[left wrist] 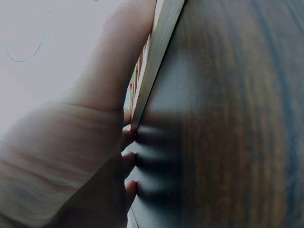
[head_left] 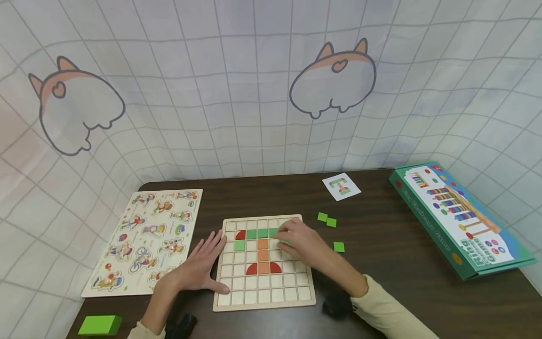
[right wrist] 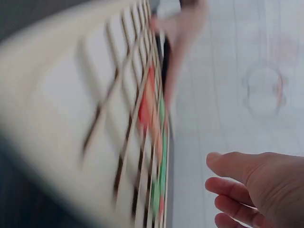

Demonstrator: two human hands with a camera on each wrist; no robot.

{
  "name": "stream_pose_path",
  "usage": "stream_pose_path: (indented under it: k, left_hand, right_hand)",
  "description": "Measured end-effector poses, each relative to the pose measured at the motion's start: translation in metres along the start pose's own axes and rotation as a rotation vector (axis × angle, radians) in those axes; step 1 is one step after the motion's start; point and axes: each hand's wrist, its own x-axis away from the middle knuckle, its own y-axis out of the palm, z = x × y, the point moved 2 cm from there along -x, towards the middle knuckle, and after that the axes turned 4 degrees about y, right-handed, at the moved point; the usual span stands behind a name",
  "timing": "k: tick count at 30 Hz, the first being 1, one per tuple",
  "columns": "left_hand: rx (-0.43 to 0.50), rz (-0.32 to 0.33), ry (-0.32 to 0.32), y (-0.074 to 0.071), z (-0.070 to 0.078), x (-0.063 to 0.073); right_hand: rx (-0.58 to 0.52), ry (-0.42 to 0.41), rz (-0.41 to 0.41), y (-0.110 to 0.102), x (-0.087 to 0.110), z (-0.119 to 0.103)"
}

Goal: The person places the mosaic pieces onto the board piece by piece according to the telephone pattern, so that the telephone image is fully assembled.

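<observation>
A wooden grid board carries green squares, orange squares and red quarter-circle pieces. My left hand rests along its left edge with fingers spread; in the left wrist view the fingertips touch beside the board's side. Over the upper right cells is my right hand, fingers loosely bent, covering some pieces there. In the right wrist view that hand hangs apart from the board, and nothing shows between thumb and fingers.
Loose green squares lie right of the board, below a pattern card. A picture puzzle board lies at left, a green block at front left. At right is a green game box. A patterned curtain stands behind.
</observation>
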Motion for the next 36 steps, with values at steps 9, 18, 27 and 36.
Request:
stream_pose_path:
  k: [9,18,27,36]
  left_hand:
    - [-0.019,-0.007,-0.005,-0.001,-0.002,0.002]
    - [-0.007,-0.009,0.002,-0.002,-0.001,0.001]
    - [-0.005,-0.004,0.01,0.0,-0.001,0.001]
    - [-0.017,0.003,0.009,0.0,0.0,0.001]
  right_hand:
    - [-0.041,0.307,0.004,-0.024,0.031,0.104]
    - [-0.151,0.344,-0.017,-0.02,0.037,0.14]
    - [-0.168,0.348,-0.056,-0.017,0.033,0.134]
    - [-0.047,0.382,-0.107,-0.013,0.03,0.123]
